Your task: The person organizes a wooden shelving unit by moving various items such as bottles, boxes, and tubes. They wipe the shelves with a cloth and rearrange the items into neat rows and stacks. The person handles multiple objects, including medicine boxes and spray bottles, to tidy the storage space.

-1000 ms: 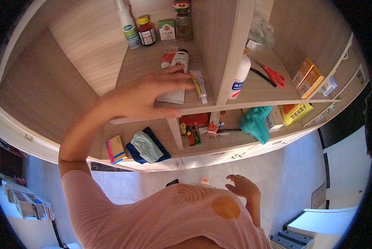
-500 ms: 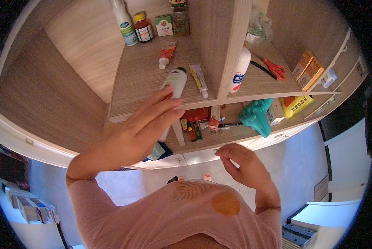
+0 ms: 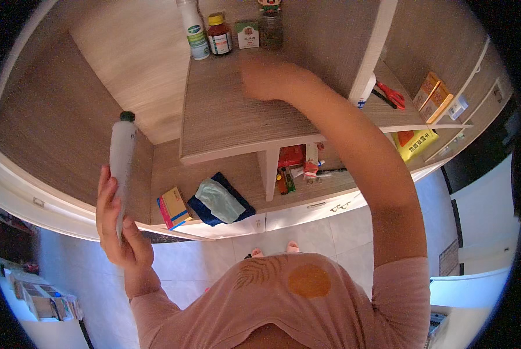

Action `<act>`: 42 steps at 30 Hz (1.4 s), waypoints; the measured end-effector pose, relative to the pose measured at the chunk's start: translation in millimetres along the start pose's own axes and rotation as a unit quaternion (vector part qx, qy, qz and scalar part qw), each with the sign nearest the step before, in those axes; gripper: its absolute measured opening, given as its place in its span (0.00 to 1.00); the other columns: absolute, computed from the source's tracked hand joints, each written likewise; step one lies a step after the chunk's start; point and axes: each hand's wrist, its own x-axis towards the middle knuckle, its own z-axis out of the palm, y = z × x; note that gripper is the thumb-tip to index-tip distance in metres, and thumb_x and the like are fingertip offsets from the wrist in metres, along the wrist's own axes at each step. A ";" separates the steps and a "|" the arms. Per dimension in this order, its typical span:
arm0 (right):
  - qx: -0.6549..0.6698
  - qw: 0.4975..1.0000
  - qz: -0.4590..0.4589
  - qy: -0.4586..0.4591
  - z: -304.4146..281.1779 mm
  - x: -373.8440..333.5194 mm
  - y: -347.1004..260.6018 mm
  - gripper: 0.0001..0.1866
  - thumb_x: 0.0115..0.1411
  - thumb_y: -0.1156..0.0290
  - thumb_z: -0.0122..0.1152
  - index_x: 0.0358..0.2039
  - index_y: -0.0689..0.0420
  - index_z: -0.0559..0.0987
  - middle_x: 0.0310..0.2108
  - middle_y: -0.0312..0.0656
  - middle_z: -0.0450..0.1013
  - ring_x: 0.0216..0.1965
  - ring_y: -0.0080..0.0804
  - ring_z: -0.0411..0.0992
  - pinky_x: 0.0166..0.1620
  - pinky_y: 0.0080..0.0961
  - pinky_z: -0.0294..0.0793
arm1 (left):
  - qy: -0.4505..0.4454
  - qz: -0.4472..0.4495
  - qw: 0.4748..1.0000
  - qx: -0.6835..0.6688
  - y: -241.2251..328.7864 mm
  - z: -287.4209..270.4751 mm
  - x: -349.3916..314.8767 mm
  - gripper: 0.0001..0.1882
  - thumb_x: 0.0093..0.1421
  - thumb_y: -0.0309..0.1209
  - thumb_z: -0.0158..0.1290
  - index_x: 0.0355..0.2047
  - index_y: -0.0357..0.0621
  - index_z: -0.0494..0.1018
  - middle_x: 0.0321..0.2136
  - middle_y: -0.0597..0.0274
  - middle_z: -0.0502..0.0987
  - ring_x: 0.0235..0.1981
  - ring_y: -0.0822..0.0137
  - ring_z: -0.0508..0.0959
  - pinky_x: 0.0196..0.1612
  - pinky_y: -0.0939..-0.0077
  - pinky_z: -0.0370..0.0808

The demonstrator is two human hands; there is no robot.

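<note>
A slim white bottle (image 3: 122, 157) with a dark green cap stands nearly upright in my left hand (image 3: 121, 230). My left fingers and thumb close around its lower part, in front of the tall left compartment. Across the upper middle shelf (image 3: 225, 125) stretches my right arm. My right hand (image 3: 266, 78) is smeared by motion over that shelf, and its fingers cannot be made out. Behind it stand a small green and white box (image 3: 248, 35) and a glass jar (image 3: 270, 30). Whether it holds anything is hidden.
A yellow-capped brown bottle (image 3: 219, 36) and a white spray bottle (image 3: 194, 32) stand at the back. Below lie a folded dark blue cloth (image 3: 237, 200) with a pale packet (image 3: 219, 199), and a small box (image 3: 174, 207). Red scissors (image 3: 391, 95) lie right of the upright divider (image 3: 372, 55).
My left hand has moved left with the white bottle, lifting it off the upper shelf. My right hand has risen from beside the lower shelf to the upper shelf. The view has shifted slightly.
</note>
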 end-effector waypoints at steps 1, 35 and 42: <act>-0.023 0.998 -0.002 -0.052 -1.5 -1.5 3.2 0.11 0.50 0.74 0.49 0.24 0.68 0.77 0.28 0.56 0.73 0.31 0.48 0.73 0.35 0.40 0.73 | 0.006 -0.005 1.000 -0.005 -5.4 -1.7 -5.8 0.15 0.64 0.31 0.36 0.50 0.47 0.62 0.51 0.47 0.65 0.55 0.41 0.61 0.56 0.48 0.57; -0.037 0.992 0.114 0.045 44.6 7.0 35.7 0.21 0.56 0.69 0.46 0.47 0.69 0.65 0.42 0.61 0.68 0.44 0.56 0.67 0.49 0.42 0.65 | 0.047 -0.129 0.990 -0.026 -84.3 -42.8 -73.7 0.16 0.63 0.25 0.35 0.50 0.38 0.64 0.51 0.47 0.66 0.56 0.49 0.63 0.56 0.55 0.61; -0.035 0.989 0.114 0.085 33.8 -4.1 13.8 0.19 0.56 0.70 0.45 0.45 0.67 0.68 0.34 0.61 0.71 0.38 0.54 0.70 0.43 0.41 0.69 | 0.032 -0.140 0.990 -0.012 -87.6 -45.9 -84.2 0.16 0.62 0.26 0.36 0.50 0.38 0.64 0.50 0.45 0.67 0.54 0.47 0.64 0.56 0.55 0.59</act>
